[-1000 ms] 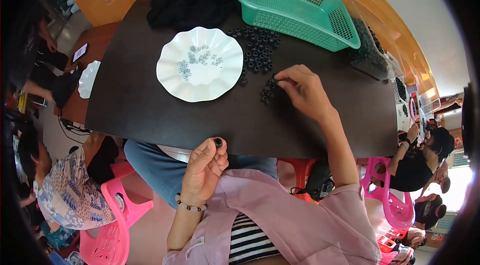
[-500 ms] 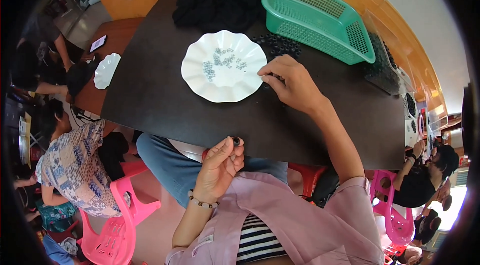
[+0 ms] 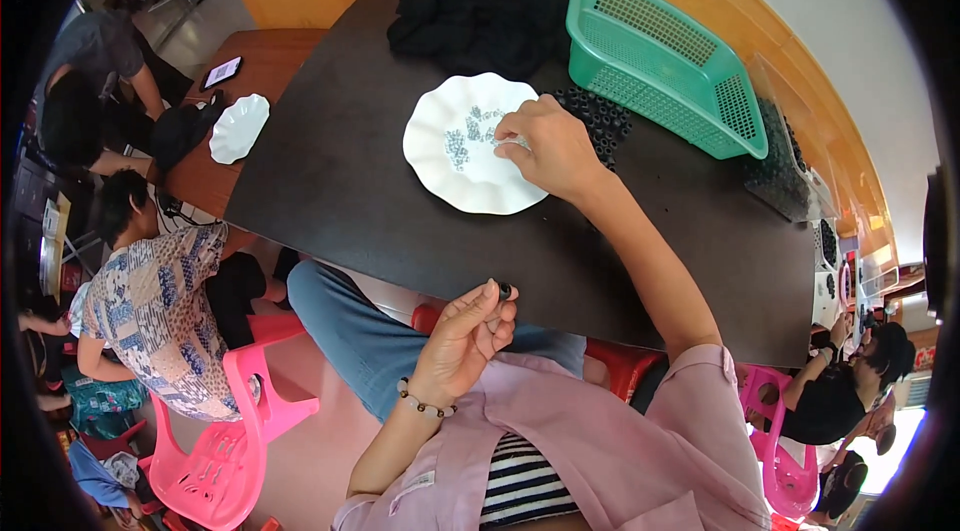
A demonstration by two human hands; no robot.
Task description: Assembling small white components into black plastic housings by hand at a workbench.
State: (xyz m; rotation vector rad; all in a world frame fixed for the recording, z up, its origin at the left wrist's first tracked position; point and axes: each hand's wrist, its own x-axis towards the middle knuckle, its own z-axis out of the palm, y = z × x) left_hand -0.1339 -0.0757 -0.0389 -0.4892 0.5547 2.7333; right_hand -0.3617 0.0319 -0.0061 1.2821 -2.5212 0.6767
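Observation:
My left hand (image 3: 460,339), just off the table's front edge, pinches a small round black part (image 3: 505,291) between thumb and fingers. Over the right side of a white scalloped plate (image 3: 427,136), my right hand (image 3: 555,151) has its thumb and fingertips drawn together. Whether anything is between them is too small to tell. Many tiny clear pieces (image 3: 457,149) lie in loose clusters on the plate, some hidden by the right hand. Behind that hand, loose black round parts (image 3: 603,123) are spread on the table.
A green plastic basket (image 3: 660,96) stands at the back right, beside a clear bin (image 3: 780,171) of dark parts. Black cloth (image 3: 480,16) is heaped at the back of the dark table (image 3: 330,171). A person (image 3: 155,301) sits at the left near a pink chair (image 3: 220,451).
My right hand has moved from the plate's right rim inward over the clear pieces. My left hand still pinches the black part. The view has shifted slightly.

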